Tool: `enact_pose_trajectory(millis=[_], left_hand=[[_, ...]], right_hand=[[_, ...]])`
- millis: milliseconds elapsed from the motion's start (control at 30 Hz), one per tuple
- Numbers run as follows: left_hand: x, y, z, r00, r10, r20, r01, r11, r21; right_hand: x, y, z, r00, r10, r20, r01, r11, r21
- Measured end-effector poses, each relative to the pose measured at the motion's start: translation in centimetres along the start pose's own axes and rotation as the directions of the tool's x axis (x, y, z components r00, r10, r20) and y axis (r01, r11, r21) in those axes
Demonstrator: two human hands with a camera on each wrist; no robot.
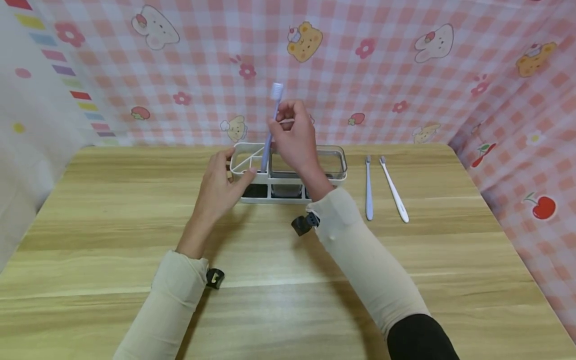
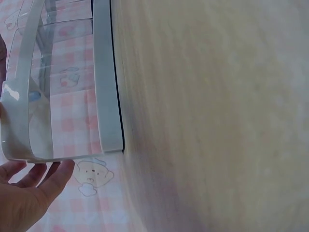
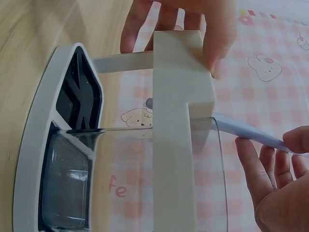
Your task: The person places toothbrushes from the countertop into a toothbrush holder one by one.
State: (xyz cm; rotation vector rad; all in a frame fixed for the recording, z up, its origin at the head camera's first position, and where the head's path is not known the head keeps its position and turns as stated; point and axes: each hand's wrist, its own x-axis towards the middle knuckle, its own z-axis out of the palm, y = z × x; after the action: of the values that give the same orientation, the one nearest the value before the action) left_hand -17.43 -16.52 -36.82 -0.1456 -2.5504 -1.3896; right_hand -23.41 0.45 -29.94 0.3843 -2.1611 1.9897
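A: Checking progress, working from largest item to smallest, with the clock dial centring on the holder in the head view?

B: Starting with the wooden tabletop (image 1: 252, 320): supporting a pale holder (image 1: 279, 200) at dial centre. Gripping at nine o'clock with the left hand (image 1: 220, 177), curling fingers around the holder's end and laying the thumb at the front rim. Working at twelve o'clock with the right hand (image 1: 294, 137), pinching a lavender toothbrush (image 1: 266, 150) bristles up, tilting slightly toward one o'clock. Judging progress: inserting one brush, not yet releasing; leaving two outside at three o'clock, namely a blue toothbrush (image 1: 369, 192) and, farther out, a white toothbrush (image 1: 394, 191).

A: Continuing with containers and contents?

B: Taking the clear container (image 3: 67, 186) first: occupying the holder's three o'clock side, showing no brush inside. Moving to the divided section (image 1: 245, 161) at nine o'clock: receiving the lavender handle at the inner edge, beside the clear container; not telling whether fully seated. Finishing below: lining the base with a black insert (image 3: 77, 96).
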Motion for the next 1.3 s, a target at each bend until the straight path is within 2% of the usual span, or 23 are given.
enact_pose_trajectory(millis=[333, 533, 733, 1300], left_hand=[[0.1, 0.0, -0.1, 1.0, 0.005, -0.002, -0.005, 1.0, -0.005], [0.0, 0.1, -0.2, 1.0, 0.013, -0.009, -0.013, 1.0, -0.01], [-0.1, 0.0, -0.1, 1.0, 0.025, -0.009, -0.025, 1.0, -0.015], [-0.3, 0.2, -0.1, 1.0, 0.01, 0.006, -0.01, 1.0, -0.004]], right_hand=[[-0.9, 0.8, 0.3, 0.998, -0.026, 0.064, 0.029, 0.999, -0.044], [-1.4, 1.5, 0.6, 0.997, -0.048, 0.065, 0.055, 0.993, -0.105], [-1.7, 1.6, 0.4, 0.994, -0.08, 0.074, 0.089, 0.989, -0.117], [-2.3, 2.4, 0.3, 0.989, -0.075, 0.124, 0.098, 0.976, -0.193]])
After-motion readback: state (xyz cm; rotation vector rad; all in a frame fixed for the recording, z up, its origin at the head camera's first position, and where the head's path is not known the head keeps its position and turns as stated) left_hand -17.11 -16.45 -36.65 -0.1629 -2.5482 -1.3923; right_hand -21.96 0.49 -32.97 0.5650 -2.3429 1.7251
